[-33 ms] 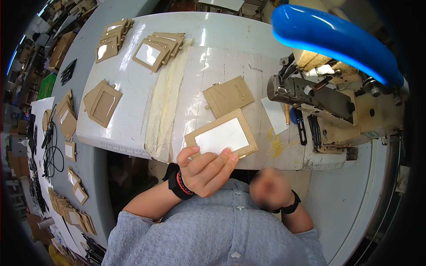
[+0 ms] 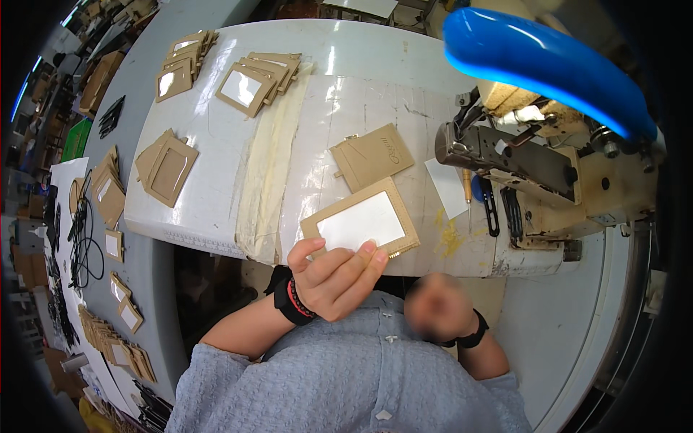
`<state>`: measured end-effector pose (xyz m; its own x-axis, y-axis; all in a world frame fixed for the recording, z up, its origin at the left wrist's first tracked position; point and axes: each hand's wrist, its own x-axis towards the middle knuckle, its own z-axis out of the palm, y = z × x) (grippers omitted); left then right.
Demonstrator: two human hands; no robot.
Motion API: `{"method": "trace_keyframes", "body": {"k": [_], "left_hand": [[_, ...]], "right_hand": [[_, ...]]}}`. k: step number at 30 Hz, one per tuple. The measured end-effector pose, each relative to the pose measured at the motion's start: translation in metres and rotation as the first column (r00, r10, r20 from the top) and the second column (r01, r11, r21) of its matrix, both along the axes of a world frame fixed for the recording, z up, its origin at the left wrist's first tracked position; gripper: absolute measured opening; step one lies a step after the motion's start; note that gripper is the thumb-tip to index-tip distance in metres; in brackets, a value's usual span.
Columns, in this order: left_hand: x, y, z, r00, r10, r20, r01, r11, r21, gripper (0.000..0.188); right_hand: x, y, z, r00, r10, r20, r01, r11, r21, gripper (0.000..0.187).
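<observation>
My left hand [image 2: 338, 283] grips a tan card holder [image 2: 363, 218] by its lower edge, with fingers bent across the front. The holder is a flat rectangle with a stitched border and a white window, tilted over the near edge of the work table. A second tan card holder [image 2: 372, 155] lies just beyond it, its plain embossed side up and a small metal fitting at one corner. My right hand [image 2: 437, 307] is near my chest, below the table edge, apart from the holder. It is blurred, so its fingers do not show.
A sewing machine [image 2: 505, 159] with a blue cover [image 2: 541, 65] stands at the right. Beside it lie an awl [image 2: 468, 191] and white paper [image 2: 445, 189]. Stacked card holders [image 2: 245, 90] sit at the far left; a black cord [image 2: 83, 231] loops on the grey side table [image 2: 155, 289].
</observation>
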<state>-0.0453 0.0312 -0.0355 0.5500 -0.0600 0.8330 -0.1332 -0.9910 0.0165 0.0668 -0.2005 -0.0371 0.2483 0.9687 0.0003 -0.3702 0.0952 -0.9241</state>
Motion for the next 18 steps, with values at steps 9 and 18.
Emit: {"method": "trace_keyframes", "body": {"k": [9,18], "left_hand": [[-0.001,-0.001,-0.001,1.0,0.008,0.013,-0.008,1.0,0.004,0.029],[0.013,-0.011,-0.002,0.988,0.132,-0.086,-0.145,0.975,-0.166,0.026]], "right_hand": [[-0.002,0.006,-0.006,0.999,0.038,0.036,-0.036,0.998,-0.054,0.02],[-0.004,0.016,-0.008,0.994,0.014,0.105,0.004,0.986,-0.167,0.017]]}}
